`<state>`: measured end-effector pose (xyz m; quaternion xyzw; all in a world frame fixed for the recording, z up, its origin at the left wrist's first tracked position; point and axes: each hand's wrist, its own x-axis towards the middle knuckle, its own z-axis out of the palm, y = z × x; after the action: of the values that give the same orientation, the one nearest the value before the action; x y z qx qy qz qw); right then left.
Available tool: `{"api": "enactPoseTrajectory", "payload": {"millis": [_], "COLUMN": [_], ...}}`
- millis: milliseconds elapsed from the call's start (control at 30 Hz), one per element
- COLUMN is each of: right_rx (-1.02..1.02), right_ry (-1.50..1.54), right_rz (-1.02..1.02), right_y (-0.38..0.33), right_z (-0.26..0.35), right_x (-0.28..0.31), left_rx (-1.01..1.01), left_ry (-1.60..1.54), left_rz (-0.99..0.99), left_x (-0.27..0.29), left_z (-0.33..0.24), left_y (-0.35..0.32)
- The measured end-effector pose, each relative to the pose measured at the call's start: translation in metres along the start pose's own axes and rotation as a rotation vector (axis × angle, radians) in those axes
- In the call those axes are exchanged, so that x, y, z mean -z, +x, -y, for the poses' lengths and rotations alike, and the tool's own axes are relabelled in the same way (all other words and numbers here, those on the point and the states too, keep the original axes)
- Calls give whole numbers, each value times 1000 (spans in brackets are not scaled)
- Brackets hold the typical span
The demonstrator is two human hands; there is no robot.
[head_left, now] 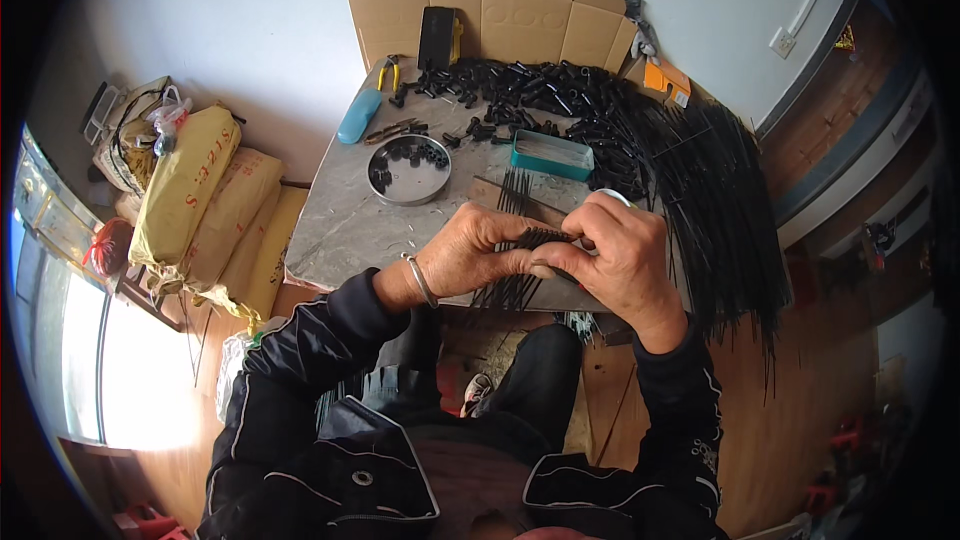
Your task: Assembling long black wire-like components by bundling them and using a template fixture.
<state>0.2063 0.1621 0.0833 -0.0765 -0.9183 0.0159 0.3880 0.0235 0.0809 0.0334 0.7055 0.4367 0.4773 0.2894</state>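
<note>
My left hand point(485, 250), with a bangle on its wrist, is closed on a bundle of thin black rods point(512, 195). The rods lie side by side and stick out above and below the fingers. Close against it, my right hand point(615, 250) is closed in a pinch at the right end of a dark ridged row. Its fingers hide what they hold. Beyond the hands lies a flat brown strip point(495, 194), partly covered by the rods. A white round rim point(610, 195) shows just behind my right hand.
On the grey table point(335, 210) stand a round metal tin point(408, 198) with small black parts and a green box point(552, 166). Black tubes point(545, 88) heap at the back; long black rods point(710, 210) overhang the right edge. Cardboard point(525, 15) stands behind; sacks point(190, 180) lie left.
</note>
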Motion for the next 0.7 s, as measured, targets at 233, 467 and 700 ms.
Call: {"api": "enactPoseTrajectory", "payload": {"millis": [233,467,700], "right_rx": [58,-142,-116], "right_ry": [-33,123,69], "right_rz": [-32,-33,69], "right_y": [7,-1,7], "right_z": [-1,9,10], "right_x": [-1,-9,2], "left_rx": [-125,-131,-133], "left_ry": [171,32,90], "left_rz": [-6,19,19], "left_x": [9,7,10], "left_z": [0,8,8], "left_y": [4,2,5]}}
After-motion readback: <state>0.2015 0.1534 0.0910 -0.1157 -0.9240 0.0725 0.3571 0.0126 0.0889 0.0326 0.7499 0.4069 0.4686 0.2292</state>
